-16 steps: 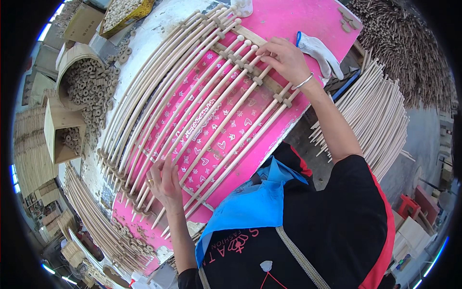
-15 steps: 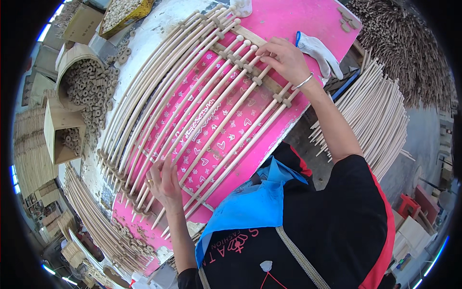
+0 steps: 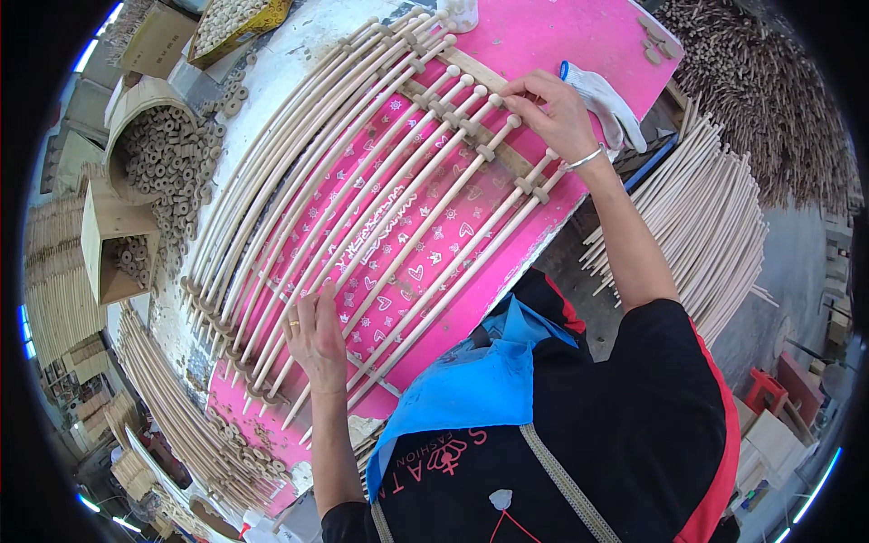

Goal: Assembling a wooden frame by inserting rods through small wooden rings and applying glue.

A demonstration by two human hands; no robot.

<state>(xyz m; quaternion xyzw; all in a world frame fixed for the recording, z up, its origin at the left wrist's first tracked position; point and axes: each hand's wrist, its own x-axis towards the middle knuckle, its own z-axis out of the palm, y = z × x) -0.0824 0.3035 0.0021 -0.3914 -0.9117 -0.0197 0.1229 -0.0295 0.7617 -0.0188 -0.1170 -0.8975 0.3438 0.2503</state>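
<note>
Pale wooden rods (image 3: 409, 244) lie side by side across a pink patterned mat (image 3: 416, 271), several with round wooden balls (image 3: 513, 120) on their far ends. Small brown wooden rings (image 3: 486, 153) sit around them near the balls. My right hand (image 3: 557, 118) is at the far ends, its thumb and forefinger closed on one ball (image 3: 495, 100). Over the near left part of the rods rests my left hand (image 3: 317, 344). Its fingers are stretched out and slightly apart, gripping nothing; whether the fingertips touch a rod is hard to tell.
A white glove with a blue cuff (image 3: 606, 104) lies right of my right hand. Loose wooden rings spill from a round container (image 3: 122, 149) and a square box (image 3: 95, 244) at left. A yellow box of small balls (image 3: 249, 50) stands beyond. Rod bundles (image 3: 697, 217) lie at right.
My right hand has shifted slightly right, uncovering ball ends that it hid before. My left hand has moved a little, its fingers more upright. The rods stay almost in place.
</note>
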